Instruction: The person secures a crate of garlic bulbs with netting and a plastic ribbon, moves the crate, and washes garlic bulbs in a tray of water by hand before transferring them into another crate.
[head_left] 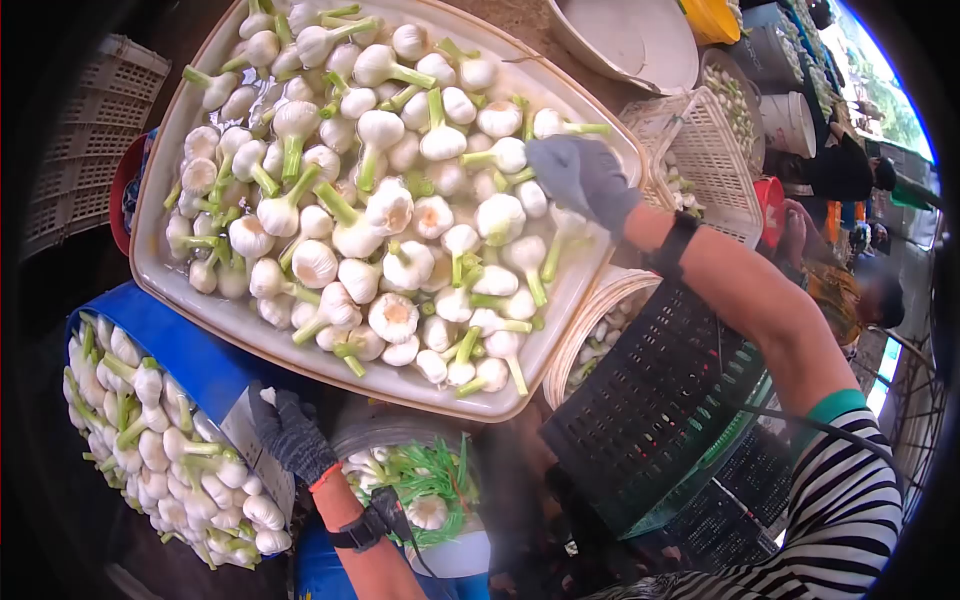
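– Garlic position and state of the hands?

– White garlic bulbs (393, 317) with thick green stem stubs are spread over most of a large, pale, round-cornered tub (420, 397), partly immersed in cloudy liquid. The right hand (578, 178), covered in blue-grey fabric, is placed at the tub's right side, fingers partly curled just beside a stemmed bulb; whether anything is gripped cannot be determined. The left hand (290, 435), covered in darker grey knit, is positioned by the edge of a blue plastic drum (140, 310), fingers loosely bent; any hold on that edge is not resolved.

– Progress?

– Judged from the layout only: the drum is packed to its mouth with bulbs, and a large quantity is left in the tub. Stems are already cut short. Direction of transfer, if any, cannot be established.

– Materials, textures, shapes?

– Bulbs: rounded, wet-looking, some with brownish root discs turned upward. Tub wall: smooth, off-white, brown-edged. By the right forearm, a dark green perforated plastic crate (640, 400) is noted: rigid, slotted. Below the tub, stringy green leaves (435, 470) are contained with several bulbs in a pale round vessel (460, 556).
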